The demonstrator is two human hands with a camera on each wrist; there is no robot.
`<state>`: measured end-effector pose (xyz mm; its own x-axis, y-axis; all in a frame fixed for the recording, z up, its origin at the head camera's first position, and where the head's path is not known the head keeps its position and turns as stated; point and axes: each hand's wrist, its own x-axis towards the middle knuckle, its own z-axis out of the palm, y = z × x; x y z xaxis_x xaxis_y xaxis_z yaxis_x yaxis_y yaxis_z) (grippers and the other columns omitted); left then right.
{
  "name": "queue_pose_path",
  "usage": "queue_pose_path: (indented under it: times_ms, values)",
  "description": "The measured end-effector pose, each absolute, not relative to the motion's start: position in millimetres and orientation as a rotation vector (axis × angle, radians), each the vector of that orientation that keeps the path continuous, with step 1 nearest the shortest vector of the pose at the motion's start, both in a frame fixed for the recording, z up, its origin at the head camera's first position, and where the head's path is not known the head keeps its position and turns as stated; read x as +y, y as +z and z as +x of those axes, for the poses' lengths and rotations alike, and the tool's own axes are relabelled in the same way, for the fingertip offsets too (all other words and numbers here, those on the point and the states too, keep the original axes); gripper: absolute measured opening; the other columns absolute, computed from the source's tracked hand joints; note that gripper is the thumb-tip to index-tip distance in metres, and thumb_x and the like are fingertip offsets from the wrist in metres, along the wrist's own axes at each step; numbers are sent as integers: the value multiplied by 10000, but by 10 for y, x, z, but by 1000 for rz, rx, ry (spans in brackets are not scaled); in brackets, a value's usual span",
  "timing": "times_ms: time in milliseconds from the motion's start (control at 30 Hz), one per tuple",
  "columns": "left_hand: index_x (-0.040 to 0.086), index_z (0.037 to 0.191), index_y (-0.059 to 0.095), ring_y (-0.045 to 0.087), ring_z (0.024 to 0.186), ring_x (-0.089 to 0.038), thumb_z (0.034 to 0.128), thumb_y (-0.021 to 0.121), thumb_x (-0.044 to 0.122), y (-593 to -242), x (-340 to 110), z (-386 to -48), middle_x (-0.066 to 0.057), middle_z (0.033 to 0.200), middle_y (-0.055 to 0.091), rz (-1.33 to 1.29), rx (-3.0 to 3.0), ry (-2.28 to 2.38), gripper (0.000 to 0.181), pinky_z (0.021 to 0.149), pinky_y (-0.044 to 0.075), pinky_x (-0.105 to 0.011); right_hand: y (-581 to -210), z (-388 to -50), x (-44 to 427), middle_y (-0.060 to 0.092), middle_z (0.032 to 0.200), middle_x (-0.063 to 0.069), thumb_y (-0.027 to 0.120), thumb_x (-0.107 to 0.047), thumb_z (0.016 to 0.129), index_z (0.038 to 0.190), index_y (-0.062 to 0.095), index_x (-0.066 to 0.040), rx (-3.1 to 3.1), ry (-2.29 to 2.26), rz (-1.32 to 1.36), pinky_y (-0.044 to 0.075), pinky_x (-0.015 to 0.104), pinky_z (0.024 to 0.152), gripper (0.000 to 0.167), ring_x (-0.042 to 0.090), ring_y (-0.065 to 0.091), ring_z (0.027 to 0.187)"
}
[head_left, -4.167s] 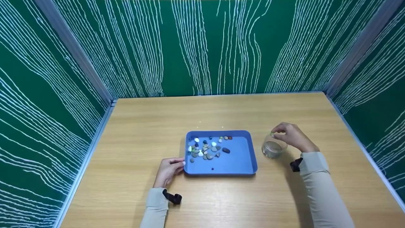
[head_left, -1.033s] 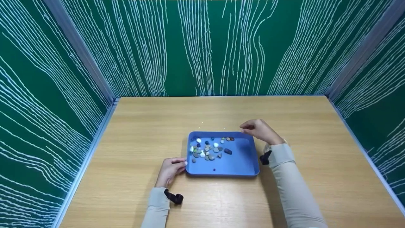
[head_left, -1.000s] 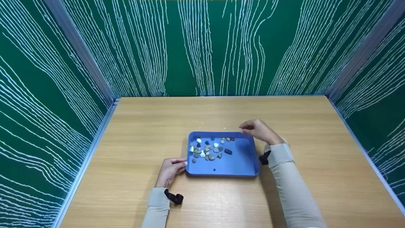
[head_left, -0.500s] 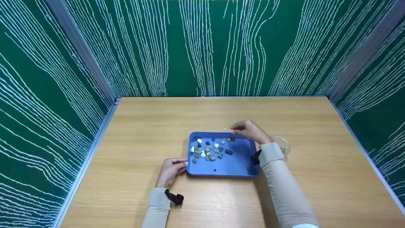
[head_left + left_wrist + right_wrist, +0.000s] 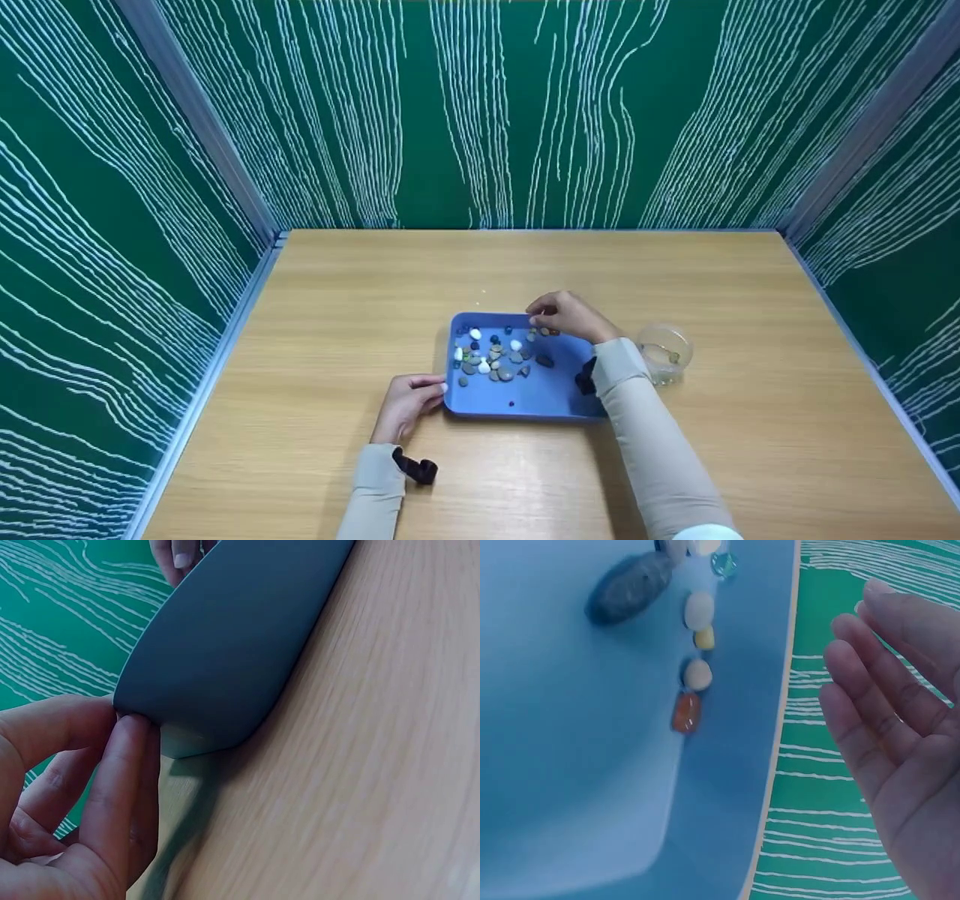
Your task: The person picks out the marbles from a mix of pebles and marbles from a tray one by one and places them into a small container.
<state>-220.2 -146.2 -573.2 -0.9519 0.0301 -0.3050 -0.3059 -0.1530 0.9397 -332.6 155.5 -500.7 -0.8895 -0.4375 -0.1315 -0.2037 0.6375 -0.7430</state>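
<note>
Wooden tabletop [image 5: 337,300] bears a blue, round-cornered tray [image 5: 546,397].

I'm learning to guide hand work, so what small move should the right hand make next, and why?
Probably ease the right hand slightly leftward, toward the tiny pale specks on the table: it is close by, at the tray's far rim, while the left hand holds the tray's left edge.

Left hand [image 5: 101,817]: pinches the rim of a blue-grey tray [image 5: 225,645]. Right hand [image 5: 175,556]: partly shows beyond it. Tabletop [image 5: 382,727]: wood-grained. Backdrop [image 5: 79,619]: green, white-lined.
</note>
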Motion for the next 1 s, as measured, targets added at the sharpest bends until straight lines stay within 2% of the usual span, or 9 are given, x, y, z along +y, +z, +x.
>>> queue_pose_path:
  times_ms: [100,200,333,533,700,1000]
  values:
    - [-173,1135,604,667,803,-126,818,667,-69,-5734,-1463,-2207,-180,1029,703,-298,1886,2204,340,755,600,-238,-5032,-3335,1507,686,992,144,628,-170,936,1176,670,-32,2544,-1114,-495,558,307,661,280,379,639,858]
    - [-176,1133,601,670,803,-130,812,671,-68,-5734,-1463,-2210,-187,1026,702,-298,1884,2207,345,765,601,-244,-5044,-3350,1462,686,1042,103,629,-182,937,1177,679,-67,2540,-1089,-462,563,285,683,271,342,642,888]
    - [-175,1125,604,672,809,-136,803,671,-80,-5734,-1465,-2208,-171,1007,702,-319,1871,2215,343,775,601,-250,-5063,-3374,1390,678,1113,75,612,-192,948,1186,678,-94,2539,-1032,-463,573,293,750,266,269,634,912]
    - [-151,1127,615,674,840,-144,807,676,-75,-5737,-1470,-2223,-195,1051,686,-349,1858,2207,334,811,596,-262,-5126,-3397,1281,675,1161,83,601,-159,949,1196,672,-93,2550,-959,-494,578,375,877,265,212,647,952]
    - [-164,1137,602,677,878,-167,818,666,-77,-5682,-1470,-2199,-251,1109,658,-344,1847,2199,336,830,592,-273,-5206,-3398,1206,648,1232,95,587,-142,956,1229,653,-100,2554,-903,-484,563,398,925,284,207,636,1000]
    - [-175,1136,599,679,878,-170,817,657,-90,-5763,-1471,-2223,-217,1066,685,-322,1838,2232,335,820,594,-268,-5256,-3362,1132,627,1278,142,572,-82,955,1250,637,-57,2630,-811,-582,551,417,943,304,266,633,1095]
